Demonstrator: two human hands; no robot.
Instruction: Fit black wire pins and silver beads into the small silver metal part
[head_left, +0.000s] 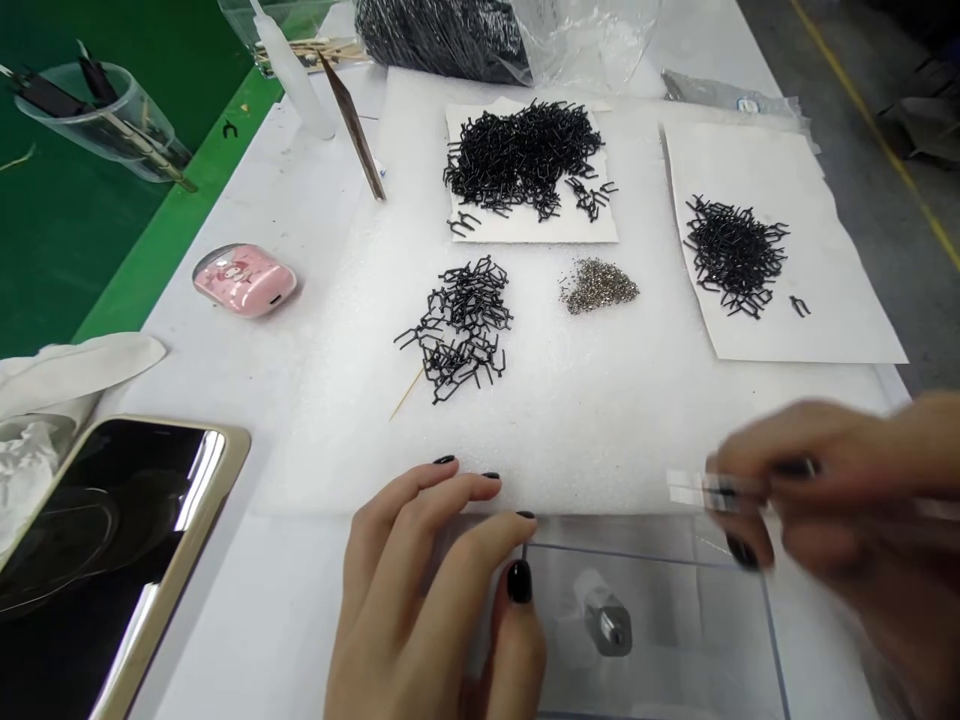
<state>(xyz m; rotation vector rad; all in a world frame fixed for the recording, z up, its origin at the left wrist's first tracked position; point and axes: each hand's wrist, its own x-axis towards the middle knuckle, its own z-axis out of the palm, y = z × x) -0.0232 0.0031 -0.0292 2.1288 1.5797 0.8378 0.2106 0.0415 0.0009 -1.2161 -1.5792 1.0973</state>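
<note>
My left hand (442,590) is at the front edge of the white foam sheet (577,430), beside a clear plastic box (675,640). Its thumb and index fingertips come close together, with a tiny dark piece between them that I cannot make out. The other fingers are bent and spread. Over the box's right side, my right hand (847,520) is blurred and pinches a small whitish, see-through strip (686,488). A small metal-tipped piece (611,625) shows within the box's outline. Ahead lies a loose pile of black fork-shaped parts (469,320), with a thin wooden stick (405,395) at its side.
Farther off are a dense black pile (517,155) on paper, tiny metallic bits (600,285) and another black pile (735,255) on a white sheet (817,330). At left are a phone (90,540), a pink case (246,280), a white bottle (292,75) and a plastic cup (112,120).
</note>
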